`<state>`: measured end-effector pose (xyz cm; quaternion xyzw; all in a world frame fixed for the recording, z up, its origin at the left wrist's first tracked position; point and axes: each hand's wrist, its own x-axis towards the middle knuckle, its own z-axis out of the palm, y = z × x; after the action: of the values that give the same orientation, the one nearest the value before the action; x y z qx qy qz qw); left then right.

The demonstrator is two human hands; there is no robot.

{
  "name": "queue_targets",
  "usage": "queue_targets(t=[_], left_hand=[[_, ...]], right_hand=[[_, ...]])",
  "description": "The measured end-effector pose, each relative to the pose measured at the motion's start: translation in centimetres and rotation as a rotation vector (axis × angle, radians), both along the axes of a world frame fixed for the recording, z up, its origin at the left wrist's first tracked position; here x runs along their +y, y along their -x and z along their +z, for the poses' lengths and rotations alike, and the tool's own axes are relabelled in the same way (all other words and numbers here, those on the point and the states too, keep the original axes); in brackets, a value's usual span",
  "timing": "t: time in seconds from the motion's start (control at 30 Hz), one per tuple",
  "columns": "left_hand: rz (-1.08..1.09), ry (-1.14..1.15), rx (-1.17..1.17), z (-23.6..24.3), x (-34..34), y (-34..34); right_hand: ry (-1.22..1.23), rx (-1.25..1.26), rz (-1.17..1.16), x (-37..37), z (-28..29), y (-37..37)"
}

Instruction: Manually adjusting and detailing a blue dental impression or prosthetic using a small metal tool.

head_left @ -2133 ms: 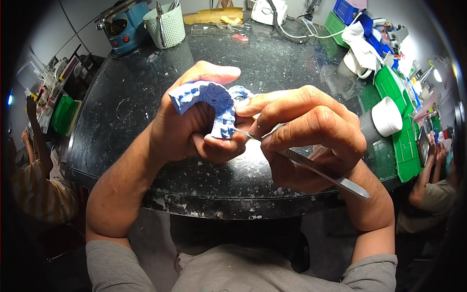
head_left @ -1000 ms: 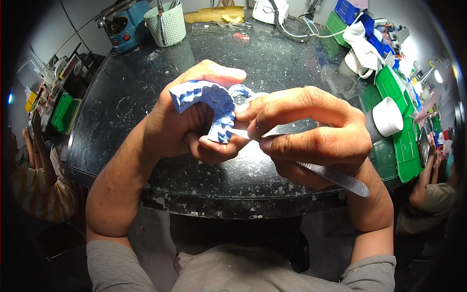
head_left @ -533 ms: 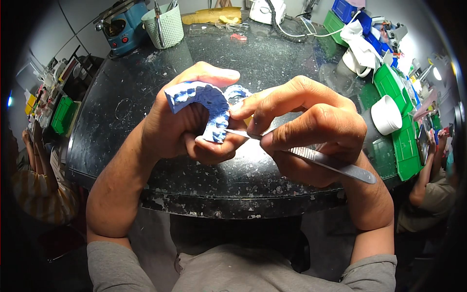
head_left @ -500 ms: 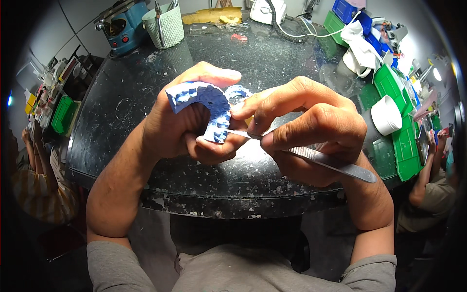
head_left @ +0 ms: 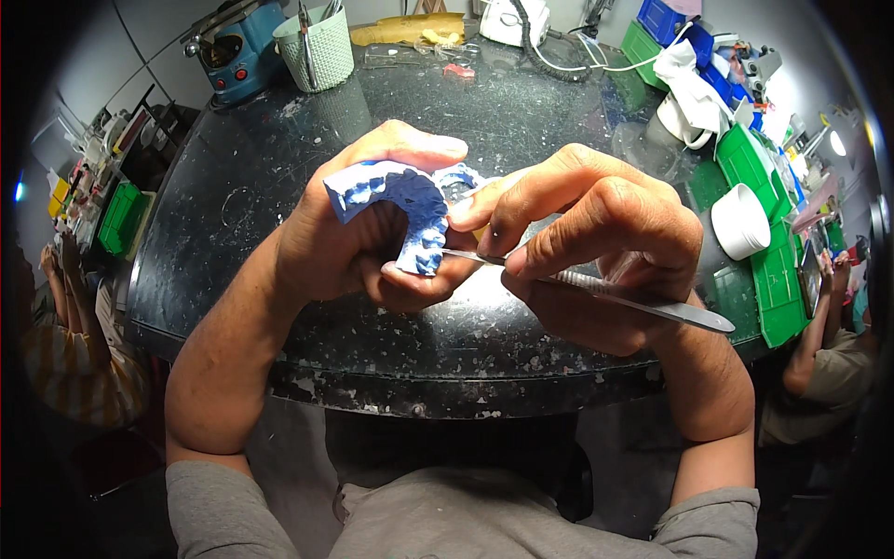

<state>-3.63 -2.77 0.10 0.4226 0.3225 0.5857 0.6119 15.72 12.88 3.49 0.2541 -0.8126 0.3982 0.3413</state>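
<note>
A blue, horseshoe-shaped dental model (head_left: 424, 210) with tooth shapes is held up over the table in my left hand (head_left: 340, 219), thumb above and fingers curled beneath. My right hand (head_left: 605, 242) grips a metal scalpel (head_left: 643, 303) like a pen, its ribbed handle slanting down to the right. The blade end meets the near right end of the model, at its outer side. My right fingertips are close against the model's right edge. Behind the hands lies a second blue and white dental piece (head_left: 456, 177), partly hidden by my fingers.
The black, paint-flecked table (head_left: 419, 373) curves toward me. At the back stand a blue machine (head_left: 237, 56), a pale green basket of tools (head_left: 317, 56) and a white device (head_left: 507, 20). On the right are a white cup (head_left: 740, 222) and green bins (head_left: 778, 279). Other people work at both sides.
The dental model has turned slightly in my left hand and shifted a little right. The scalpel's handle end has swung slightly to the right, with the blade still at the model.
</note>
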Motion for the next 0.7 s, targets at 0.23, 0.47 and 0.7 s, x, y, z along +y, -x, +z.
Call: queue_targets(t=[0.23,0.47,0.7], left_hand=[[0.166,-0.141,0.280,0.41,-0.34,-0.51],[0.258,-0.293,0.531,0.07,-0.29,-0.41],[0.145,-0.381,0.358,-0.11,-0.03,-0.04]], right_hand=[[0.016,-0.024,0.018,0.17,0.01,-0.09],[0.089,-0.070,0.035,0.03,-0.17,-0.33],[0.040,-0.050,0.080,0.18,0.06,-0.06]])
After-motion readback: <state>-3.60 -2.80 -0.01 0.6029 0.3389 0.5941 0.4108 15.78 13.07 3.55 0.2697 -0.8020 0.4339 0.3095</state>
